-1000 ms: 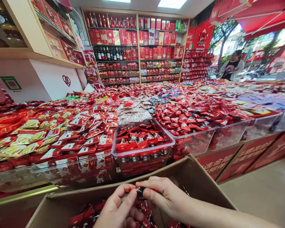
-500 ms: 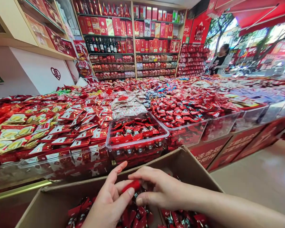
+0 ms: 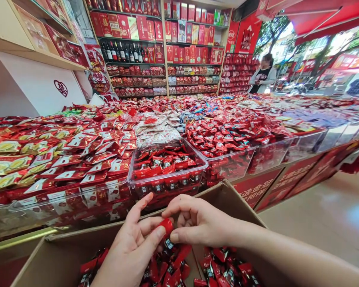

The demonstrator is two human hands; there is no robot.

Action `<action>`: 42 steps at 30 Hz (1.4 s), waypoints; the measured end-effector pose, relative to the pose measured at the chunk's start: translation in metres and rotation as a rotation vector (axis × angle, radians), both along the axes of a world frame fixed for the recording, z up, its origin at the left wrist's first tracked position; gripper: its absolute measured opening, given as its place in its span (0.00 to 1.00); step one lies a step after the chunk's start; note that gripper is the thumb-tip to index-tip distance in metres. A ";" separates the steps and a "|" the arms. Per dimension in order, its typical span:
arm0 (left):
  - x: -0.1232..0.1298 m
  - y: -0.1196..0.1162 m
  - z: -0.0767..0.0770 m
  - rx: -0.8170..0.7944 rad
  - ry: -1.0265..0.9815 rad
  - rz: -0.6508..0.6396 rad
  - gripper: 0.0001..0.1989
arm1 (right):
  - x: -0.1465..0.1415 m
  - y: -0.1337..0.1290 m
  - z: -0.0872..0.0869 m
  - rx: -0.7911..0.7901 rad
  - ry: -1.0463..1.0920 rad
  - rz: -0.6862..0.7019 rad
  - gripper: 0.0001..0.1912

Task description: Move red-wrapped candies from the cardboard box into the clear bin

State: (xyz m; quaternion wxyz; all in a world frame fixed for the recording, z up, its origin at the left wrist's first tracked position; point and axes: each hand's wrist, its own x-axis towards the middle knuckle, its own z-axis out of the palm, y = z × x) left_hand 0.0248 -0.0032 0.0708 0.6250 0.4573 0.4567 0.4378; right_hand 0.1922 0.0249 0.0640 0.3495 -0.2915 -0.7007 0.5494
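Note:
Between my two hands is a small wrapped candy [image 3: 167,228] in red with a dark printed panel. My left hand [image 3: 128,245] pinches it between thumb and fingers, with the index finger stretched up. My right hand [image 3: 202,223] has its thumb and curled fingers on the candy's other side. Both hands are over an open cardboard box [image 3: 68,251], which holds many loose red and black candies [image 3: 227,269] of the same look. Just behind the box, a clear plastic bin [image 3: 167,177] contains similar red candies.
Heaped red and white packets [image 3: 86,151] fill the display to the left. More clear bins of wrapped sweets [image 3: 224,135] run off to the right. Shelves [image 3: 164,52] with bottles and gift boxes line the back. A person [image 3: 262,73] stands at the far right.
The candy has turned more upright between my fingers, so its dark printed panel now shows. My hands have shifted slightly up, and the whole view has moved a little.

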 end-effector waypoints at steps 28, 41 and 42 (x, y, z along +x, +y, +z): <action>0.040 0.144 0.082 0.634 1.401 -0.518 0.09 | 0.066 0.108 0.089 0.685 -0.935 -0.207 0.09; 0.039 0.146 0.083 0.608 1.324 -0.521 0.09 | 0.037 0.102 0.103 0.711 -1.291 -0.153 0.10; 0.040 0.146 0.083 0.603 1.317 -0.518 0.09 | 0.037 0.103 0.102 0.712 -1.313 -0.153 0.11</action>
